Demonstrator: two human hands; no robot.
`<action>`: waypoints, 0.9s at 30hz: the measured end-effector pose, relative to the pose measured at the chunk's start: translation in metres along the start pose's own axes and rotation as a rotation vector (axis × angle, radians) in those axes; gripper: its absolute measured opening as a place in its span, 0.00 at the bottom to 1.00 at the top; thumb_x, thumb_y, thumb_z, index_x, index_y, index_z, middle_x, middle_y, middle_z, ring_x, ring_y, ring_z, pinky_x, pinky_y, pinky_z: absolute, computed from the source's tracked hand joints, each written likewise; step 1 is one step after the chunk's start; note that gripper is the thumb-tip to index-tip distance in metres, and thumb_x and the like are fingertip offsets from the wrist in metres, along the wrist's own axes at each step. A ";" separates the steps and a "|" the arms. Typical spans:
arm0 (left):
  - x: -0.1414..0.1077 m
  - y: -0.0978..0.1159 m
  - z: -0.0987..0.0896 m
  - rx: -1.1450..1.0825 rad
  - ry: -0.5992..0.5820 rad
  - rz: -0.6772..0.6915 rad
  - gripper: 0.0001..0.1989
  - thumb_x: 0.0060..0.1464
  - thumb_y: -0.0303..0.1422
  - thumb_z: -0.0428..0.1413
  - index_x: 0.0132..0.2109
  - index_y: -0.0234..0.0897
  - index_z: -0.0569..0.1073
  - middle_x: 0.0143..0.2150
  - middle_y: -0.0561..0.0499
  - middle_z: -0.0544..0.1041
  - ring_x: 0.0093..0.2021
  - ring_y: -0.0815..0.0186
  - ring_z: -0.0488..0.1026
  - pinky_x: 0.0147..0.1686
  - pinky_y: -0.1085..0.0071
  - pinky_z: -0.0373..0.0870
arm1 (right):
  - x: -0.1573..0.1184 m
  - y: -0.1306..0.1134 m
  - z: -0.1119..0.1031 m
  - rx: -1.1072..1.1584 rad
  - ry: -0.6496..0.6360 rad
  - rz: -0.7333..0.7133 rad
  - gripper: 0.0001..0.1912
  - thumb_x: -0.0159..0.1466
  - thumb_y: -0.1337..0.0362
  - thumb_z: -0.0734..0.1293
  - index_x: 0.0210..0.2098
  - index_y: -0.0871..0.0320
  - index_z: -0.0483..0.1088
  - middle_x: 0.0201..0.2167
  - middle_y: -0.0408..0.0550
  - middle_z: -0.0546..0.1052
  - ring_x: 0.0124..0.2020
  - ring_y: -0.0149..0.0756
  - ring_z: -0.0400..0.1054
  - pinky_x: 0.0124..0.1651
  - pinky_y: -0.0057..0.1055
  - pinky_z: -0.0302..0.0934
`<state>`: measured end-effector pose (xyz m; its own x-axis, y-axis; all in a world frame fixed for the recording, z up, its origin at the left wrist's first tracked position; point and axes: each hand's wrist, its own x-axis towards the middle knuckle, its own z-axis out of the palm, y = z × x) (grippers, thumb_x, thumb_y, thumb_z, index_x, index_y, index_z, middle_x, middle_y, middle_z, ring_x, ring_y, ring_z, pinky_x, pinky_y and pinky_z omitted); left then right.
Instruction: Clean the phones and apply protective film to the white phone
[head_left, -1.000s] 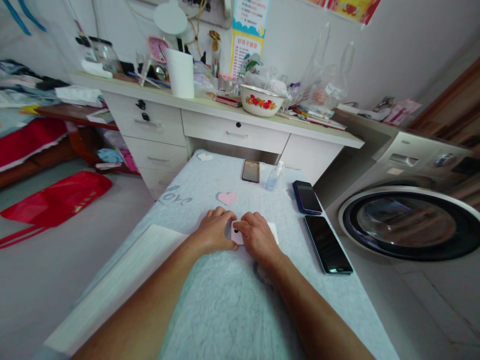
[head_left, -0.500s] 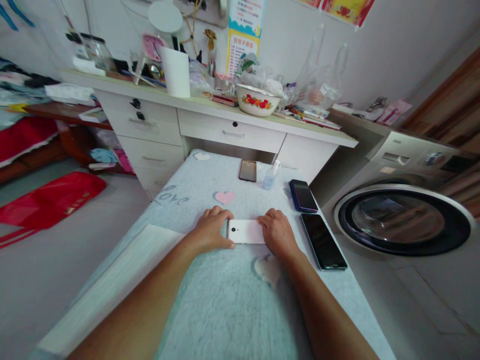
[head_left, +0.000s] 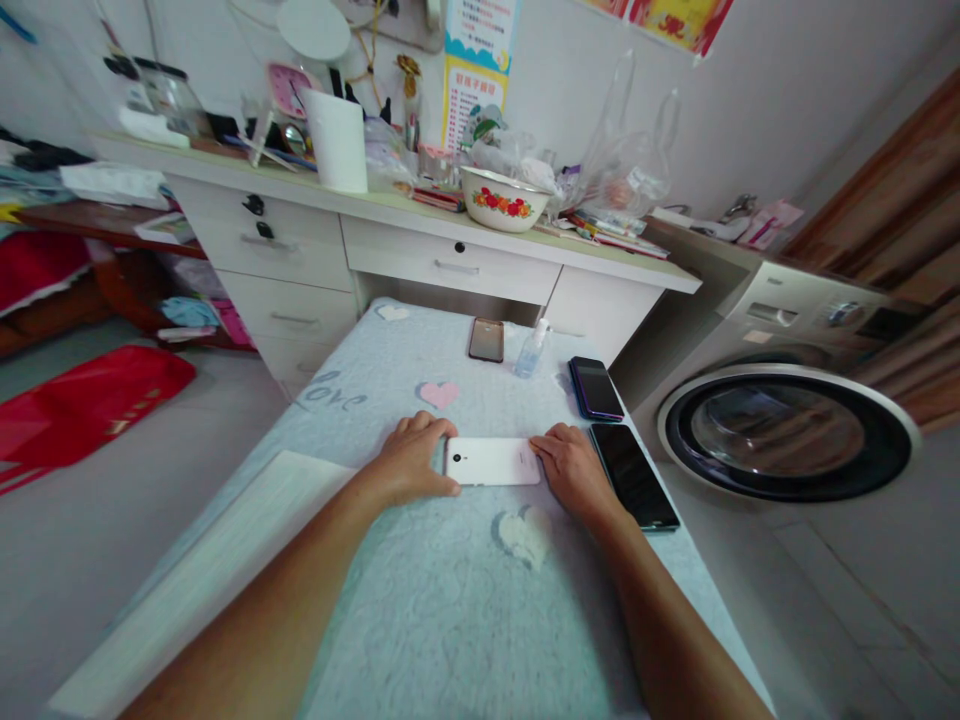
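A white smartphone (head_left: 491,462) lies back up and crosswise on the light blue cloth, its camera at the left end. My left hand (head_left: 415,460) grips that end, thumb on the near corner and fingers on the far one. At the other end, my right hand (head_left: 576,470) is closed, its fingertips touching the far right corner; its thumb is hidden. Beside it on the right lie a large black-screened phone (head_left: 634,478) and a smaller dark phone (head_left: 596,388). Farther back are a brown phone case (head_left: 487,340) and a clear spray bottle (head_left: 532,350).
The cloth-covered table (head_left: 420,600) reaches a white desk (head_left: 450,268) bearing a flowered bowl (head_left: 504,200) and clutter. A washing machine (head_left: 780,430) stands at the right. A pale flat strip (head_left: 217,570) lies under my left forearm. A red bag (head_left: 97,400) is on the floor.
My right hand has slid right along the white smartphone, uncovering more of its right end. My left hand keeps its grip. The whole view has shifted slightly.
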<state>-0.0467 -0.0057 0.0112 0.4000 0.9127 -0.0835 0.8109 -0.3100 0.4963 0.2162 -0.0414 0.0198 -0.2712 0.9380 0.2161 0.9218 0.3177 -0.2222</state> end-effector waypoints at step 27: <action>-0.001 0.004 -0.004 0.008 -0.016 -0.002 0.32 0.32 0.42 0.62 0.49 0.43 0.67 0.49 0.48 0.66 0.51 0.52 0.62 0.50 0.63 0.61 | 0.013 0.001 0.020 0.118 0.098 0.007 0.12 0.66 0.68 0.62 0.39 0.54 0.78 0.34 0.49 0.72 0.40 0.36 0.63 0.45 0.31 0.56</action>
<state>-0.0456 -0.0073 0.0163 0.4052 0.9090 -0.0980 0.8149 -0.3105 0.4894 0.2077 -0.0258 0.0032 -0.2308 0.9240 0.3050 0.8830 0.3306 -0.3332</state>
